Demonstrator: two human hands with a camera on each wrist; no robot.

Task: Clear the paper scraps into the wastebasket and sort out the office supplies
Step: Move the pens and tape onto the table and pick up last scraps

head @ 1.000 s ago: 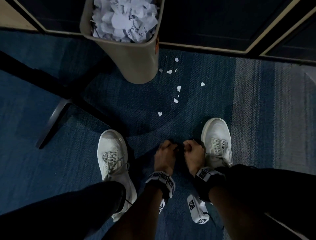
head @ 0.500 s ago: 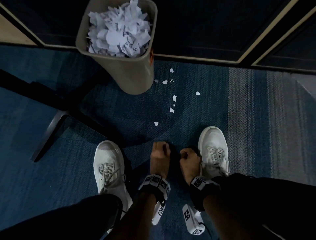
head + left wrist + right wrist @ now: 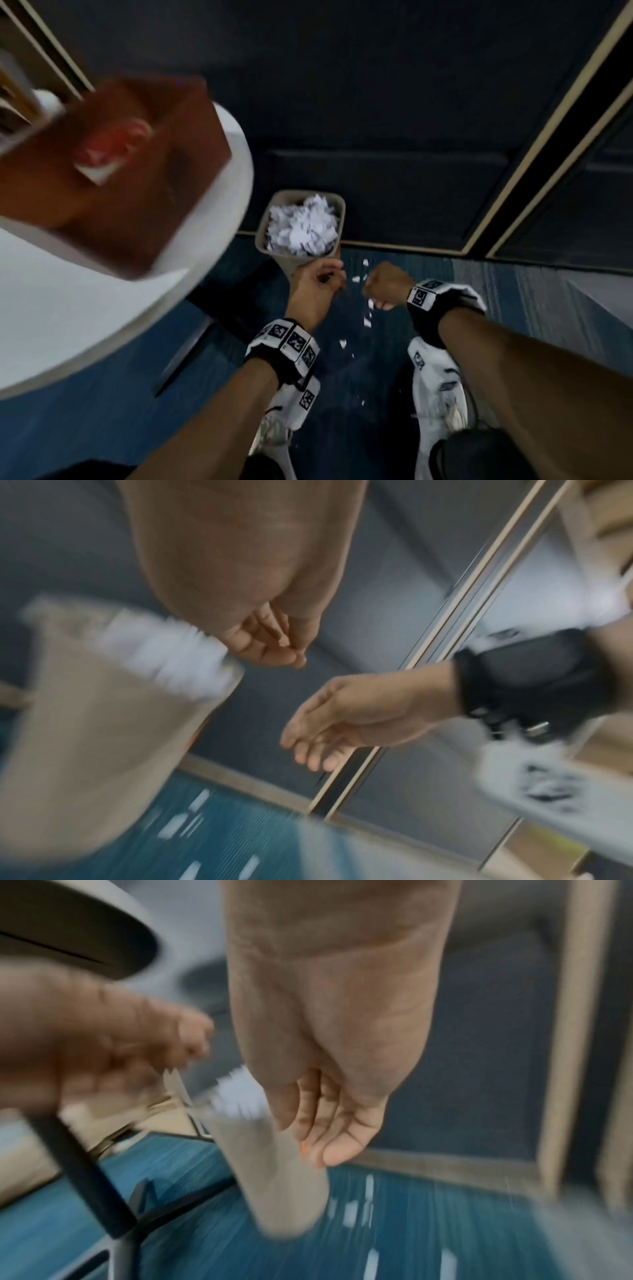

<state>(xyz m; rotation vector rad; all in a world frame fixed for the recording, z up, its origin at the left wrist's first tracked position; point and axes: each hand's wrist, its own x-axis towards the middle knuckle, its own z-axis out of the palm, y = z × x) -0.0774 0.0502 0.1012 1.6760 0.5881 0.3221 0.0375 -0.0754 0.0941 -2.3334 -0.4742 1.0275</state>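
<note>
**Both hands raised beside the wastebasket**

Your left hand [image 3: 317, 286] curls its fingers [image 3: 270, 653] round a small paper scrap [image 3: 283, 641]. Your right hand [image 3: 385, 286] is curled too; whether it holds anything, you cannot tell. Just ahead stands the wastebasket [image 3: 274, 246], heaped with paper. More scraps [image 3: 368, 320] lie on the blue carpet [image 3: 85, 428] between your shoes [image 3: 438, 383].

Wastebasket [image 3: 274, 236] looks matt beige plastic, stuffed with crumpled white paper scraps [image 3: 303, 226]. Floor is blue ribbed carpet [image 3: 102, 404], rough weave. Desk [image 3: 85, 308] top smooth white; brown box [image 3: 137, 205] looks like matt cardboard.
</note>
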